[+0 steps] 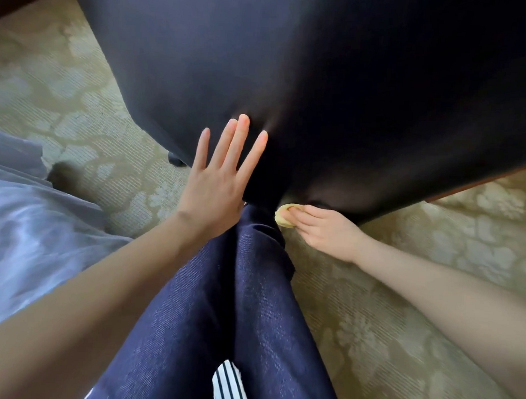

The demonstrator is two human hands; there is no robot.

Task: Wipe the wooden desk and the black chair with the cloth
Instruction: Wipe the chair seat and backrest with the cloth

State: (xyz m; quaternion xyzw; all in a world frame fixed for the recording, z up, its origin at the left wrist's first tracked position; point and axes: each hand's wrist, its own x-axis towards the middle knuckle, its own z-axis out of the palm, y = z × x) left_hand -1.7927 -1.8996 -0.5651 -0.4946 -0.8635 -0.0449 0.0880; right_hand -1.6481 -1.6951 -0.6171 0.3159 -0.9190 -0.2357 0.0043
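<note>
The black chair [319, 96] fills the upper view, its dark surface narrowing down toward the person's knees. The left hand [217, 180] lies flat against it, fingers spread and pointing up. The right hand [323, 228] pinches a bunched yellow cloth [283, 216] against the chair's lower edge, above the patterned carpet [401, 293].

This looks like a hotel room or a furnished bedroom. The floor is covered wall to wall with a pale green-gold carpet [401, 308] woven in a large floral pattern, the kind common in guest rooms. A black upholstered chair [289, 81] stands on it, and sheer white fabric [25, 221], a curtain or bedding, spills onto the carpet at the left. A strip of dark wood [480, 183] shows behind the chair.
</note>
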